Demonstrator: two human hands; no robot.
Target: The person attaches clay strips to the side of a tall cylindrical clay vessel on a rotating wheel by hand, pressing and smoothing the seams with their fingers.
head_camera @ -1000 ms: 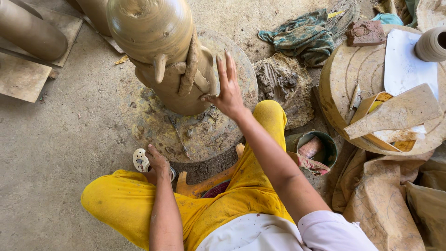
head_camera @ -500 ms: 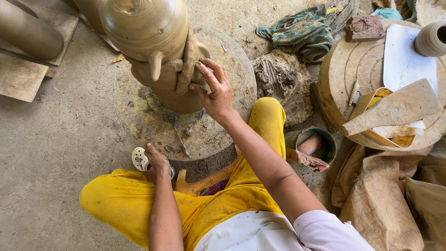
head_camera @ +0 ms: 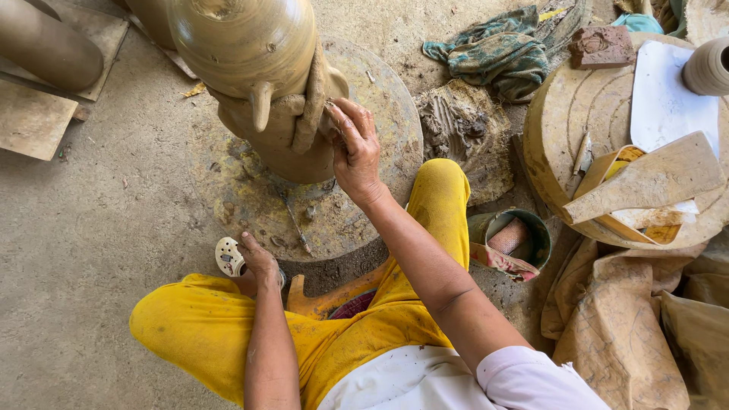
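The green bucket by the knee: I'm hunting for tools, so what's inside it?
Inside the green bucket lies a reddish-brown ridged block, and a stained cloth hangs over its near rim. The bucket's wall and these two hide the bottom, so anything lying there cannot be seen.

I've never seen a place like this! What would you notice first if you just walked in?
First, the big clay figure standing on a round turntable at the top middle, with the right hand pressed against its side. Next, the bright yellow trousers below, where the left hand rests by a white sandal. A clay-smeared round board sits at the right.
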